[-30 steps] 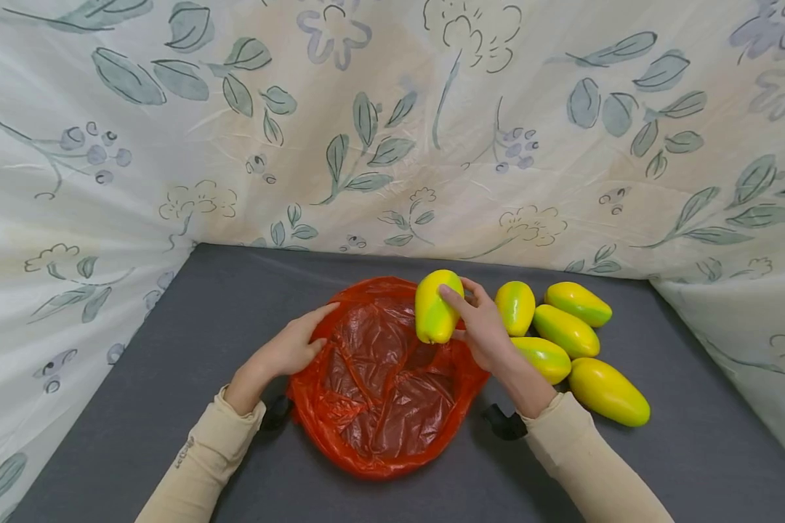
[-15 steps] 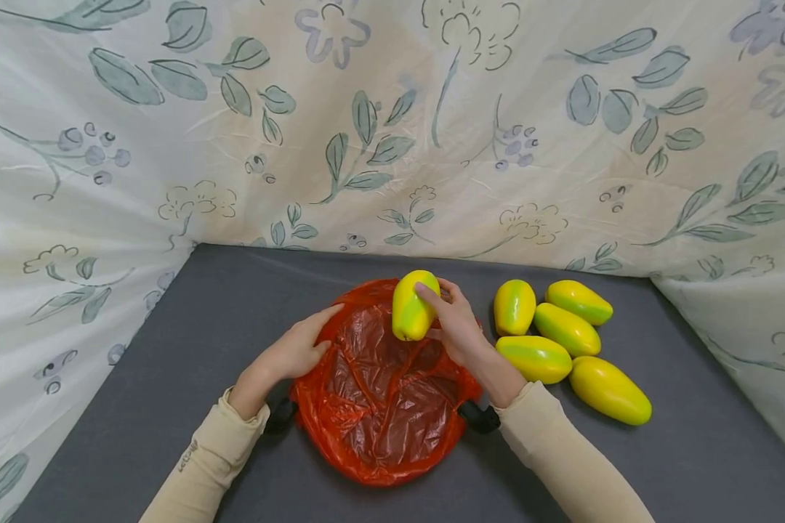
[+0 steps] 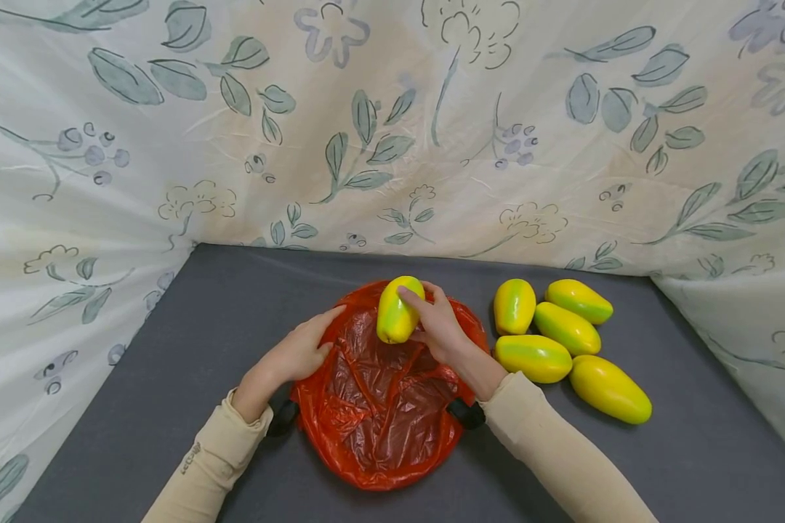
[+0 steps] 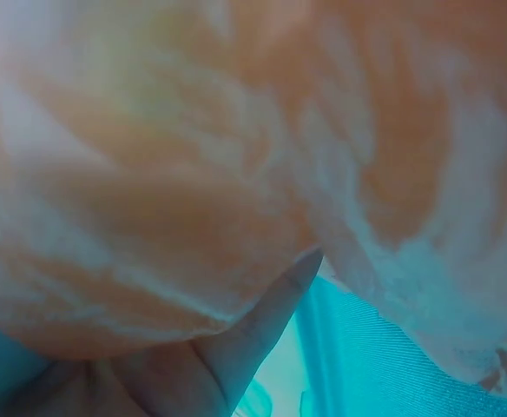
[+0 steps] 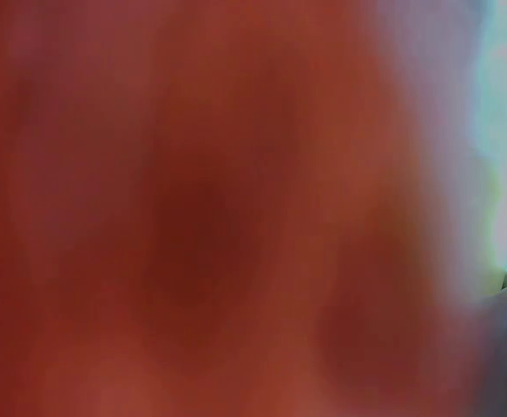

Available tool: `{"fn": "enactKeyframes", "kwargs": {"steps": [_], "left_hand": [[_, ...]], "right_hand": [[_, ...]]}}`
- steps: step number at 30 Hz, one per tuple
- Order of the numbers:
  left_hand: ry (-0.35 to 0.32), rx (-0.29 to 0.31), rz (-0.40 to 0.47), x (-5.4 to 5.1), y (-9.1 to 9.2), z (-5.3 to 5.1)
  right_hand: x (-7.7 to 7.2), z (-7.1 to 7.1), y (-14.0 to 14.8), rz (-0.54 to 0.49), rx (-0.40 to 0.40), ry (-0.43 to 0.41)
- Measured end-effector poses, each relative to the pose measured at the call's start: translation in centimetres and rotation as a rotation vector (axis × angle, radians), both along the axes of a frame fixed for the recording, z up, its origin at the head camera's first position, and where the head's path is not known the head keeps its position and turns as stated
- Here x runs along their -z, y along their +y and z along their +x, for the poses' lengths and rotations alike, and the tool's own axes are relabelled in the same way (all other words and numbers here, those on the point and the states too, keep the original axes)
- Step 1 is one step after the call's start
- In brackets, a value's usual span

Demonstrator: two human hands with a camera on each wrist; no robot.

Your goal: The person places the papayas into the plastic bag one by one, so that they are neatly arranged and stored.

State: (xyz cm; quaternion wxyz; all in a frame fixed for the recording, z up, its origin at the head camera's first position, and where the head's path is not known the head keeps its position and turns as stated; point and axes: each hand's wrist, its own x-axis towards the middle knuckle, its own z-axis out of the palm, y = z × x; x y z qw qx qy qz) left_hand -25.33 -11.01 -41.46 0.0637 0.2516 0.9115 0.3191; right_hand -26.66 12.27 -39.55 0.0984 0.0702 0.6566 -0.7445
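Note:
A yellow-green mango (image 3: pixel 395 316) is gripped between the thumb and fingers of my right hand (image 3: pixel 441 327). It is held upright above the far part of a red plastic bag (image 3: pixel 392 476), whose mouth is spread wide. My left hand (image 3: pixel 299 347) rests against the bag's left rim with its fingers extended. In the left wrist view, the thumb (image 4: pixel 266 334) lies straight along the bag's side (image 4: pixel 193 243). Blurred red plastic (image 5: pixel 210 217) fills most of the right wrist view, with a yellow sliver of mango (image 5: pixel 494 230) at its right edge.
Several more mangoes (image 3: pixel 567 329) lie grouped on the dark grey table (image 3: pixel 235 290) to the right of the bag. A floral curtain (image 3: pixel 392 145) hangs along the back and both sides. Black wrist straps show at the left (image 3: pixel 283 419) and right (image 3: pixel 466 414) wrists.
My right hand has carried the mango leftward, from the bag's right rim to over its opening. The left hand has stayed almost still at the bag's rim.

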Motion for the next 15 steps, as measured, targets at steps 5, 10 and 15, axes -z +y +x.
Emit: {"fn": "enactKeyframes", "kwargs": {"steps": [5,10,15], "left_hand": [[-0.015,-0.003,0.006,-0.1,-0.1,0.1],[-0.021,0.011,0.010,-0.2,-0.1,0.1],[-0.022,0.019,0.006,-0.1,-0.1,0.1]], "right_hand": [[0.5,-0.1,-1.4,0.063,-0.025,-0.035],[0.9,0.0,-2.5,0.111,-0.037,-0.057],[1.3,0.0,-3.0,0.097,-0.027,-0.061]]}}
